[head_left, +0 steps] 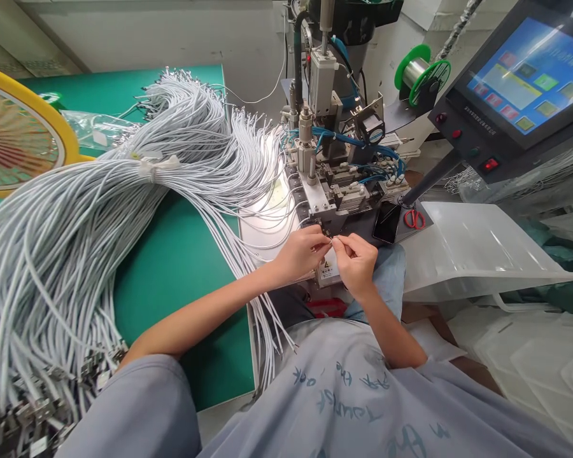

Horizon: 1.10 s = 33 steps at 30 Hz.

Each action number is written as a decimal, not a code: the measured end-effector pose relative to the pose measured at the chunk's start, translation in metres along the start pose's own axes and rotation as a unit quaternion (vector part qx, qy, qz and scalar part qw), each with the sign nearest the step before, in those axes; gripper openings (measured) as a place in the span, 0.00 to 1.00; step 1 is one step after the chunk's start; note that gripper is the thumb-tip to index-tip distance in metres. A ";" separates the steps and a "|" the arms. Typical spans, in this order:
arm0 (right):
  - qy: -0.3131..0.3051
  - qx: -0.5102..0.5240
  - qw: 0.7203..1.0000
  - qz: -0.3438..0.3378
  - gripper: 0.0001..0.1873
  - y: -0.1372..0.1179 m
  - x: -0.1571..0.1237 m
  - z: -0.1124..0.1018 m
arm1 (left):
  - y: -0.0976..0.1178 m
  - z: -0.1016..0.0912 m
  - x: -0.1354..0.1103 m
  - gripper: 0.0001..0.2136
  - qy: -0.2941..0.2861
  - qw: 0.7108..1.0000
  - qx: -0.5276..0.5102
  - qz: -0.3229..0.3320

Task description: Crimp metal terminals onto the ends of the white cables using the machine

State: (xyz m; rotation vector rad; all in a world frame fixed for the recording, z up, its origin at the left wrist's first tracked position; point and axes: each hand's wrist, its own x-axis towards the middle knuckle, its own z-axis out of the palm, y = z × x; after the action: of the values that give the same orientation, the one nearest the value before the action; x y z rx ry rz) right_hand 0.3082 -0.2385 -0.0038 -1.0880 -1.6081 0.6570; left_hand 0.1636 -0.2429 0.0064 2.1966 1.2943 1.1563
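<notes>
My left hand (302, 251) and my right hand (356, 261) meet in front of a small bench machine (332, 184), fingertips together. Both pinch the end of a thin white cable (286, 232) right at the machine's front jaw. That cable runs left toward a big bundle of white cables (76, 222) spread over the green table (176, 267). The bundle is tied with a white strap (155, 166), and metal terminals (33, 407) hang at its near end.
A touchscreen panel (520, 76) stands at the right, a green wire spool (417, 71) behind the machine. A phone (386, 222) and red scissors (414, 218) lie beside a white plastic tray (477, 248). A yellow-rimmed fan (19, 127) sits far left.
</notes>
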 end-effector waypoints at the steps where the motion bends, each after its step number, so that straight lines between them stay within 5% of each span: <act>1: -0.021 -0.026 0.999 -0.016 0.11 0.000 0.003 -0.003 | -0.002 0.000 0.000 0.11 0.004 0.998 0.056 0.038; 6: -0.106 -0.053 0.993 -0.011 0.13 -0.001 0.016 -0.012 | -0.008 -0.001 0.001 0.14 0.011 0.977 0.177 0.117; 12: -0.062 0.020 0.998 -0.014 0.11 0.001 0.014 -0.002 | -0.003 -0.002 0.002 0.08 0.022 0.999 -0.016 -0.028; 16: -0.013 0.009 1.000 -0.007 0.11 0.001 0.007 0.006 | 0.000 -0.002 0.003 0.09 0.044 0.996 -0.047 -0.056; 20: 0.000 -0.097 0.995 -0.040 0.15 -0.003 0.004 0.006 | -0.001 0.000 0.000 0.11 0.062 0.995 0.078 0.002; 25: -0.088 -0.087 0.992 0.005 0.11 -0.001 0.016 -0.004 | -0.007 0.000 0.000 0.15 0.024 0.963 0.242 0.117; 28: -0.121 -0.002 0.992 0.028 0.12 0.003 0.022 -0.006 | -0.007 0.000 0.000 0.13 0.023 0.984 0.170 0.052; 33: -0.059 0.064 0.996 0.033 0.12 0.007 0.016 0.000 | -0.003 0.002 0.002 0.05 0.001 0.990 -0.076 -0.121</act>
State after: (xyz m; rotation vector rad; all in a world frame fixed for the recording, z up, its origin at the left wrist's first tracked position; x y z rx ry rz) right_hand 0.3096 -0.2209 -0.0023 -1.0266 -1.6125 0.8711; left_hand 0.1641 -0.2398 0.0043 1.8714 1.3807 1.1221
